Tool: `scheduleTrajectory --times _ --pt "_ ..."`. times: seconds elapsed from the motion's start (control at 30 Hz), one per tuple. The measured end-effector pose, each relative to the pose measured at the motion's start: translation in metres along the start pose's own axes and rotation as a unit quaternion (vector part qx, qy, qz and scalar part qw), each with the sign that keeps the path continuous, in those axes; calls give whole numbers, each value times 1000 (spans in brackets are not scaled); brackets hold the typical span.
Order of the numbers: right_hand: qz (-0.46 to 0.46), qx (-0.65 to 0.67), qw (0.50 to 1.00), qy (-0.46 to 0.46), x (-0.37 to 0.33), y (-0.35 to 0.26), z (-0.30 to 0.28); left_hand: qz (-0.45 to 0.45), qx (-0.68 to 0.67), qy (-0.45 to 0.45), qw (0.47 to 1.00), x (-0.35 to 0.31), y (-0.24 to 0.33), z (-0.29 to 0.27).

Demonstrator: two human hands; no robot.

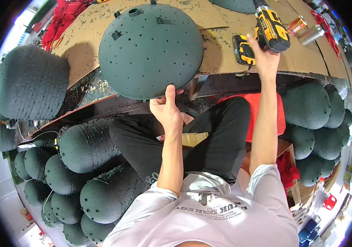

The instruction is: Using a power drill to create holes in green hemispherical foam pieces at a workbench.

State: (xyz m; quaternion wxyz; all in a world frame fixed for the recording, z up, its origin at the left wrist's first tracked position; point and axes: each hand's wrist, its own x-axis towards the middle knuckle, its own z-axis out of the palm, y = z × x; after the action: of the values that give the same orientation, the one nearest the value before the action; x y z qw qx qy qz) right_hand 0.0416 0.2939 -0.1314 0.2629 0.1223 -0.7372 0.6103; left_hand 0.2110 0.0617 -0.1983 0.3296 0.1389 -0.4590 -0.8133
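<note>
A dark green plastic dome [151, 53], dotted with small holes and bearing a short round spout and clip-like tabs near its far edge, is tilted up at the bench's near edge. My left hand [167, 109] grips its near rim, thumb on the outer face and fingers behind. At the right, my right hand [264, 57] is closed round the grip of a yellow and black cordless drill [271, 26], its chuck pointing away from me. Part of the grip is hidden by the hand. The drill is apart from the dome.
Cardboard [213, 45] strewn with green shavings covers the bench. A stack of nested domes [32, 82] stands at the left; more stacks [87, 148] lie below on the left and others [307, 105] on the right. A metal cylinder [311, 35] lies beyond the drill, with red cloth [62, 20] far left.
</note>
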Motion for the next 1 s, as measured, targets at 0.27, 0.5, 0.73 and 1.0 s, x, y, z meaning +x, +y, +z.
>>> scheduleTrajectory --times 0.27,0.5,0.73,1.0 --pt "146 5 987 -68 41 -20 9 22 -25 7 999 0 -1 5" --pt "199 201 953 -108 -103 -117 -35 13 4 -9 1000 -1 -2 7" --pt "329 139 912 -204 -241 -140 -40 -2 -28 -9 1000 -2 -3 7" --pt "102 -100 942 -303 -271 -132 -36 -2 -53 -7 999 -2 -4 6"
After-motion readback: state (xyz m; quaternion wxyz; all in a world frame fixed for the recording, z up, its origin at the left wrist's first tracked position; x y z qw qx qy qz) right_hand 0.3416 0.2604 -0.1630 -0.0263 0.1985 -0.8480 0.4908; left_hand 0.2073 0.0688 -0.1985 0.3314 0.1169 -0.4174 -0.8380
